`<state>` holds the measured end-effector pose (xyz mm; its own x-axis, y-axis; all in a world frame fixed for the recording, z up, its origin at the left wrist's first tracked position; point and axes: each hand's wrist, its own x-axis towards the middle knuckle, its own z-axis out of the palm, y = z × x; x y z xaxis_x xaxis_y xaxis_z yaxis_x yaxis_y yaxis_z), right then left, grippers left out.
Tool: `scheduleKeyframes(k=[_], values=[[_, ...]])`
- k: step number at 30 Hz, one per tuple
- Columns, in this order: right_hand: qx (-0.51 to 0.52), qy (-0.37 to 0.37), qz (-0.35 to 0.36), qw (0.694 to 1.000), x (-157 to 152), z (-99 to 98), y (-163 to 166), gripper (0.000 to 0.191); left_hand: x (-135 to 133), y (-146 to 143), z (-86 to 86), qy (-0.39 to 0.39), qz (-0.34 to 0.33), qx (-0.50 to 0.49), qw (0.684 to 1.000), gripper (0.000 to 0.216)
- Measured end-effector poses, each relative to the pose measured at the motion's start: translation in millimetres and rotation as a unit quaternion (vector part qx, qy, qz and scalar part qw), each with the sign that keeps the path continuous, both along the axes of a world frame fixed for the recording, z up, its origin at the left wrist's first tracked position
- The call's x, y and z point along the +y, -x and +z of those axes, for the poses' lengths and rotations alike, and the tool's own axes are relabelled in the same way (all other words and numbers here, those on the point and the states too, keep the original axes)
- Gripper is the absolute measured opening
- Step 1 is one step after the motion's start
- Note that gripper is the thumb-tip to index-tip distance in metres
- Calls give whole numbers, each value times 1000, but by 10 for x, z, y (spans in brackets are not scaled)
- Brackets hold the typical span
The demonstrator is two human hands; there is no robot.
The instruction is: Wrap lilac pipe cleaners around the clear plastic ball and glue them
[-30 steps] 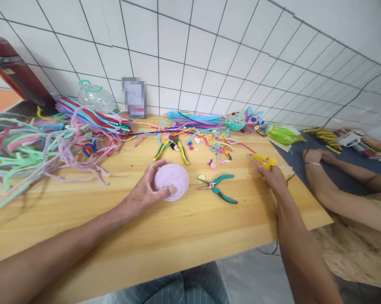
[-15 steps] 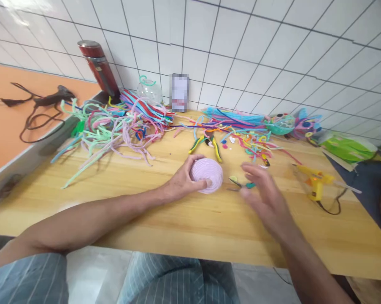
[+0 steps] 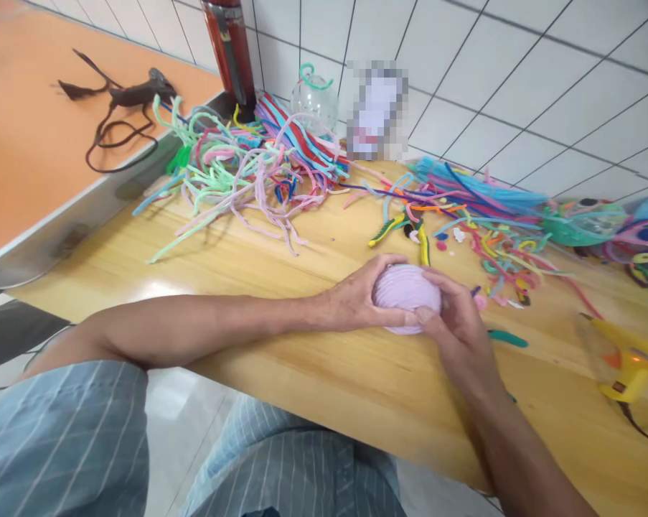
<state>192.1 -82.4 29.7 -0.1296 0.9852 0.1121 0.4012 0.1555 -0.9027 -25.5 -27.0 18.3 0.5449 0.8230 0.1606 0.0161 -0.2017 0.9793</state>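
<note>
A pale purple ball (image 3: 406, 293), wound round with rows of fuzzy pipe cleaner, is held just above the wooden table (image 3: 237, 276). My left hand (image 3: 359, 294) grips it from the left, thumb across the front. From the right, my right hand (image 3: 461, 323) clasps the same ball, its thumb tip close to the left thumb. Beyond the ball lie yellow-and-green-handled pliers (image 3: 423, 244), partly covered by pipe cleaners. A teal handle (image 3: 508, 337) shows beside my right hand; the rest of that tool is hidden behind the hand.
Loose pipe cleaners (image 3: 221, 179) heap at the back left, with more (image 3: 479, 190) at the back right. A yellow glue gun (image 3: 633, 359) stands far right. Along the wall are a red flask (image 3: 229, 54), a clear globe (image 3: 313, 104) and a phone (image 3: 377, 111).
My right hand has moved left onto the ball and closed on it; before, it was apart from it with fingers spread. The camera view has turned to the right and tilted.
</note>
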Motion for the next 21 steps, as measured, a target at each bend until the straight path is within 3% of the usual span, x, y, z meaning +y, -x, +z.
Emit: scheduleKeyframes(k=[6,12,21], values=[[-75,-78,-8,994,-27,-29,37,50,12,14,-47,-13,1,-3,1000,91],[-59,-140,-11,988,21,-108,93,47,26,69,-28,-18,-36,-14,999,88],[-64,-185,-10,981,41,-153,151,45,12,24,-81,-24,0,-20,1000,89]])
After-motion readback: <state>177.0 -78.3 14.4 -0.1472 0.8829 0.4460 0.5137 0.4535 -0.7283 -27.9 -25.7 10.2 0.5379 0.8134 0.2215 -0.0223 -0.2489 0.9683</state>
